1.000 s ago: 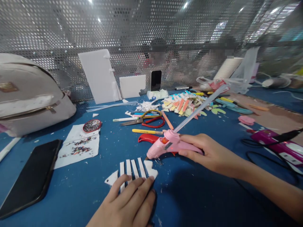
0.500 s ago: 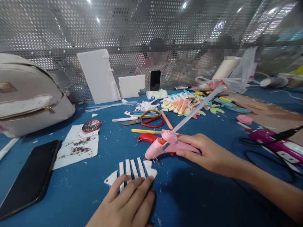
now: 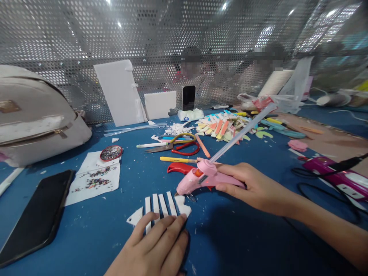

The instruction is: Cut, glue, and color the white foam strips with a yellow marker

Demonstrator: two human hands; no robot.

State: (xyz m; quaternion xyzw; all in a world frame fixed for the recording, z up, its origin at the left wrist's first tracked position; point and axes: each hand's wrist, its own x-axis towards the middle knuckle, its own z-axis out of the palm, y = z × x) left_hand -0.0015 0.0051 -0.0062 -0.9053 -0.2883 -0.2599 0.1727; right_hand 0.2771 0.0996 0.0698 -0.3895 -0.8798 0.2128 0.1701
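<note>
The right hand (image 3: 250, 184) grips the pink glue gun (image 3: 198, 179), nozzle between one and two o'clock of the white fish-shaped cutout (image 3: 155, 205), whose six-o'clock side lies under the unclenched left hand (image 3: 158, 245).

This looks like a craft workspace, with a pink glue gun (image 3: 198, 180), scissors (image 3: 170, 146), a yellow marker (image 3: 178, 159), a heap of coloured strips (image 3: 220, 127) and a power strip (image 3: 330, 174) on a blue surface (image 3: 138, 176) before a perforated metal screen (image 3: 158, 38).
</note>
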